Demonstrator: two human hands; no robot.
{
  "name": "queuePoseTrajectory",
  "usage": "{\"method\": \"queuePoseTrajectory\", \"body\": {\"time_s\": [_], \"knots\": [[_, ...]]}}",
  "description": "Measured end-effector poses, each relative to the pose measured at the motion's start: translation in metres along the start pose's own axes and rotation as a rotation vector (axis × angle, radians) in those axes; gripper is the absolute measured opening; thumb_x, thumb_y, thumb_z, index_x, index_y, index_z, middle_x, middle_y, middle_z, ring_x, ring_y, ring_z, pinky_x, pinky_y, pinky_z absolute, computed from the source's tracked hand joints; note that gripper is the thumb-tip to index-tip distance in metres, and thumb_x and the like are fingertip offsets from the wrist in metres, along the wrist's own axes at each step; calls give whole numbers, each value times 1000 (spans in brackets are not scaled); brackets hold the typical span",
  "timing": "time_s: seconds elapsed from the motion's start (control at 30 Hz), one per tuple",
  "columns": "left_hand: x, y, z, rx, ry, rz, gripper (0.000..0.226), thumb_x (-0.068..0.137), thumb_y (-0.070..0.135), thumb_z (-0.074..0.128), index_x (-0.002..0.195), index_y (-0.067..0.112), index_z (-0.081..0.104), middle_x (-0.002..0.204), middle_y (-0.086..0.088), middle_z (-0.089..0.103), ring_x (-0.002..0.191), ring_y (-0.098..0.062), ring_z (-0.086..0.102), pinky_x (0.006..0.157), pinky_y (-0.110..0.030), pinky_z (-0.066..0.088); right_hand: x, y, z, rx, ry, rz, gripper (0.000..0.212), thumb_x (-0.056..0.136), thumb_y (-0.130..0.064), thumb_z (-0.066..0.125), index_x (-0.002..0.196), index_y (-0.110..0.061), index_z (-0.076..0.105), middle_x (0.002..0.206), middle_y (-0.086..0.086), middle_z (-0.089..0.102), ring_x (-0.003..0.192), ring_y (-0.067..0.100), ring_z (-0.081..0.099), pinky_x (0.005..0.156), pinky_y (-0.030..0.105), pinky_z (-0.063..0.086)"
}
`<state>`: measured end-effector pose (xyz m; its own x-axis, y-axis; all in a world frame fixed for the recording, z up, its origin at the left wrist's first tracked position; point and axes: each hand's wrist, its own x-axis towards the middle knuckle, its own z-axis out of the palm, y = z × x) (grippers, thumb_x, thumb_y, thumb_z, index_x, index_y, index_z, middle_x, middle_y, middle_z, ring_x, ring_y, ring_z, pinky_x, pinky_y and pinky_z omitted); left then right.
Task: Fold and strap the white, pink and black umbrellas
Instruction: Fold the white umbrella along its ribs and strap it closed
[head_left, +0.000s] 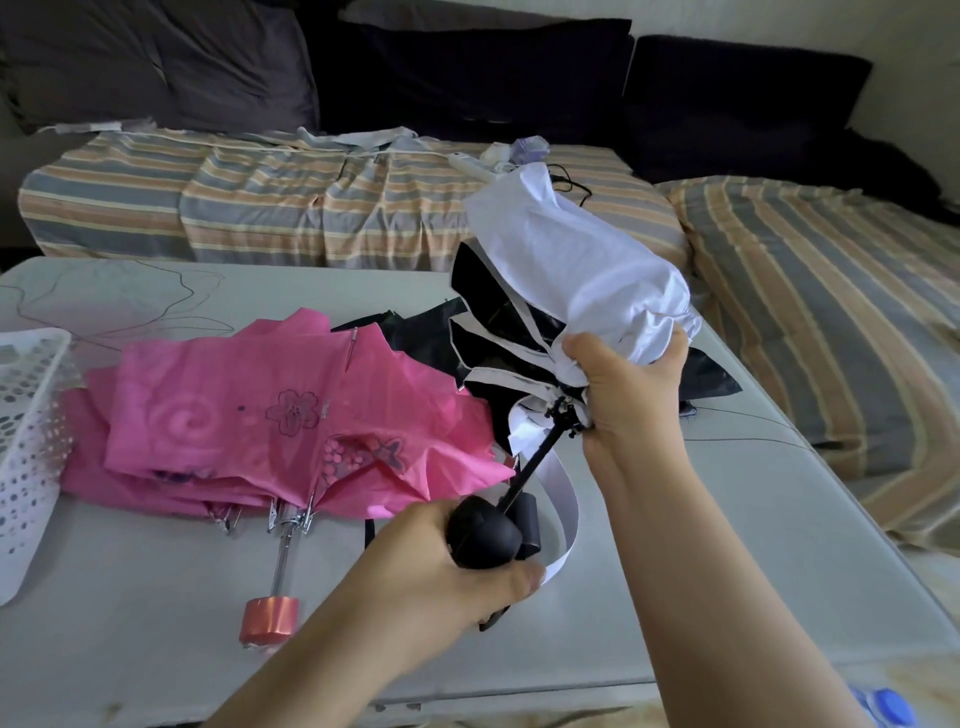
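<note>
White umbrella (582, 260), its crinkled canopy black-lined and bunched into a loose roll, is hovering above the grey bench (156, 613), the right hand (631, 384) clutching the gathered fabric and the left hand (447, 566) gripping its rounded black handle (483, 535), beside the limp pink umbrella (270, 415).

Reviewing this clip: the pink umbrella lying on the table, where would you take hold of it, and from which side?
Judging by its pose, grip the pink umbrella by its orange handle, coming from the near table edge. The handle sticks out toward the person on a bare metal shaft, clear of the loose canopy, and it is firm and blocky, unlike the floppy fabric.
</note>
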<state>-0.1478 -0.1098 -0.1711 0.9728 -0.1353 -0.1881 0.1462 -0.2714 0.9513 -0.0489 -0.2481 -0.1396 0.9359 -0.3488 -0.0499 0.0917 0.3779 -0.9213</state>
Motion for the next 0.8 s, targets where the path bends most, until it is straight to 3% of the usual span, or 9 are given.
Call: {"method": "queuePoseTrajectory", "body": {"time_s": [0.1, 0.17, 0.27, 0.37, 0.5, 0.6, 0.67, 0.8], "knots": [[2, 3, -1, -51, 4, 16, 38, 62, 34, 85, 87, 25, 58, 61, 16, 62, 55, 2, 56, 52, -8, 42, 2, -1, 0, 72, -23, 20, 65, 77, 7, 62, 130, -22, 39, 82, 3, 54, 57, 16, 54, 59, 32, 48], [2, 3, -2, -54, 37, 39, 36, 66, 32, 85, 91, 28, 58, 75, 9, 67, 62, 3, 60, 55, -7, 44, 2, -1, 0, 86, -35, 16, 66, 77, 6, 63, 132, -21, 38, 83, 2, 55, 60, 17, 54, 60, 32, 48], [1, 6, 2, -47, 30, 63, 22, 74, 21, 78, 85, 26, 60, 65, 6, 60, 57, -6, 56, 55, -14, 46, 1, -1, 0, 81, -49, 2, 56, 77, 5, 65, 121, -22, 43, 84, 1, 55, 65, 17, 56, 59, 29, 47], [0, 7, 8, -37, 61, 104, 23, 75, 22, 76, 86, 27, 56, 67, 11, 56, 56, -1, 51, 53, -9, 41, 0, -1, -1, 102, -62, -3, 53, 78, 6, 64, 115, -25, 44, 88, 3, 55, 69, 17, 57, 62, 31, 48], [3, 6, 10, -44, 160, 85, 39, 69, 41, 78, 93, 30, 49, 66, 15, 57, 58, 7, 53, 54, -4, 37, -3, -3, 0, 110, -62, -36, 51, 79, 5, 65, 114, -25, 44, 85, 0, 56, 70, 16, 59, 70, 34, 50], [3, 12, 6, -30, 94, 128, 52, 66, 60, 67, 70, 12, 48, 45, 8, 43, 46, -9, 41, 46, -9, 34, -6, -5, 1, 111, -35, -60, 49, 80, 4, 65, 114, -25, 44, 84, -2, 58, 67, 13, 61, 67, 33, 53], [3, 13, 5, -75, 53, 157, 52, 66, 67, 60, 64, 16, 51, 45, 6, 41, 46, -12, 39, 44, -10, 32, -7, -7, 1, 130, -14, -58, 50, 80, 4, 64, 115, -26, 45, 85, -1, 60, 67, 13, 62, 68, 34, 54], [5, 5, 5, -214, 10, 105, 52, 78, 70, 46, 85, 19, 54, 59, 9, 55, 56, -5, 50, 60, -15, 38, -9, -8, 2, 166, 6, -49, 53, 81, 3, 64, 119, -26, 44, 90, 1, 61, 69, 14, 64, 68, 33, 56]]}}
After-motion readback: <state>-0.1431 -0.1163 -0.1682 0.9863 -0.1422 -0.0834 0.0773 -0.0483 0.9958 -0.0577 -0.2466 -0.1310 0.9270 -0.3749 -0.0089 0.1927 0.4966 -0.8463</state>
